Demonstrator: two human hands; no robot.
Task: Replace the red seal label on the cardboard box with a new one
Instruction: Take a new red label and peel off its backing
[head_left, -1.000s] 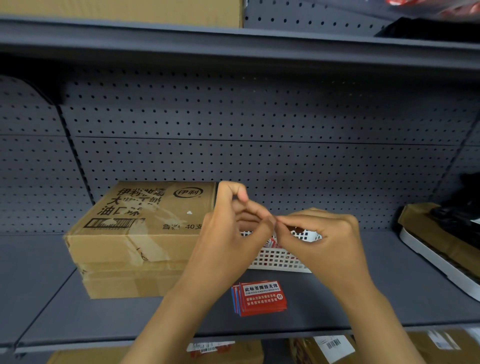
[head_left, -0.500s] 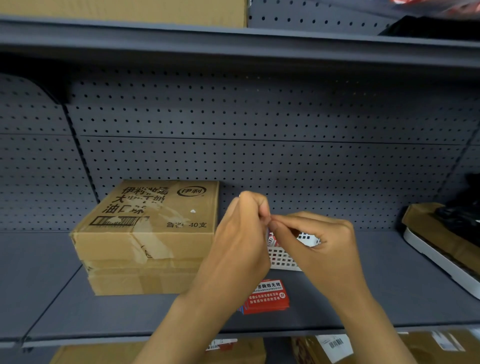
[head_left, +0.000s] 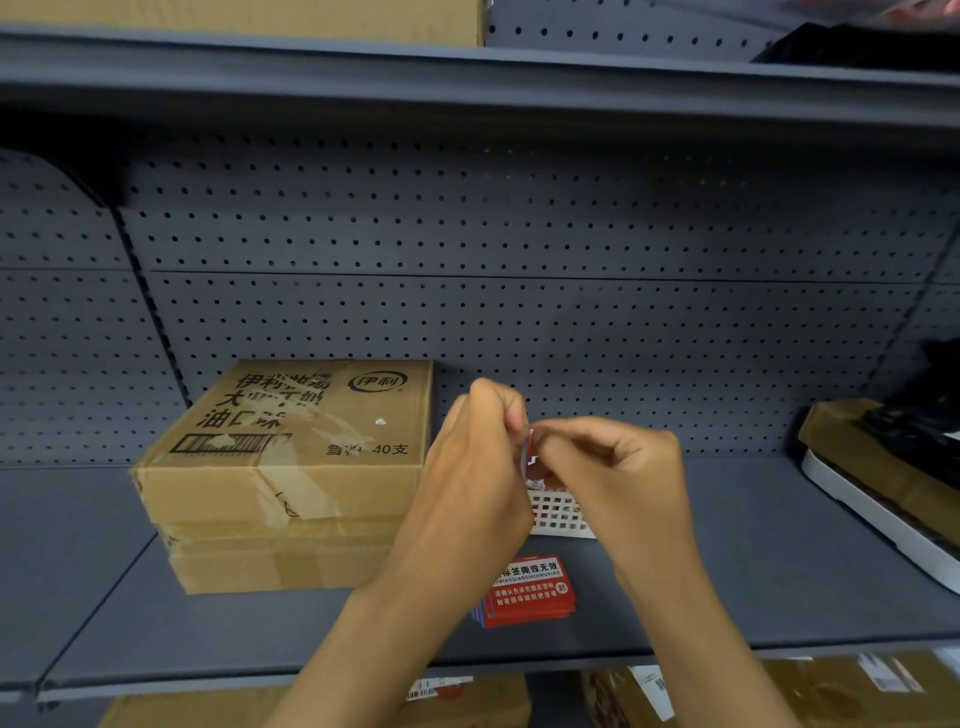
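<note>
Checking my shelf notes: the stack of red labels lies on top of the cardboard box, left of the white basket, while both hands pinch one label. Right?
Not quite. The head view shows the label stack lying on the shelf, in front of the basket, not on the box. Both hands, left and right, do pinch one label.

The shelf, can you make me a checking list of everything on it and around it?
Surface: grey metal shelf, flat, with a perforated grey back panel.
Job's things: brown cardboard box on the left atop a flatter box; no red seal seen on it. Stack of red seal labels lies near the front edge. One small red and white label is pinched between both hands.
Clutter: white plastic lattice basket behind the hands; white tray with brown and black items at right.
Grippers: left hand and right hand both closed on the small label.
Cables: nothing seen.
Surroundings: boxes above and below.
</note>
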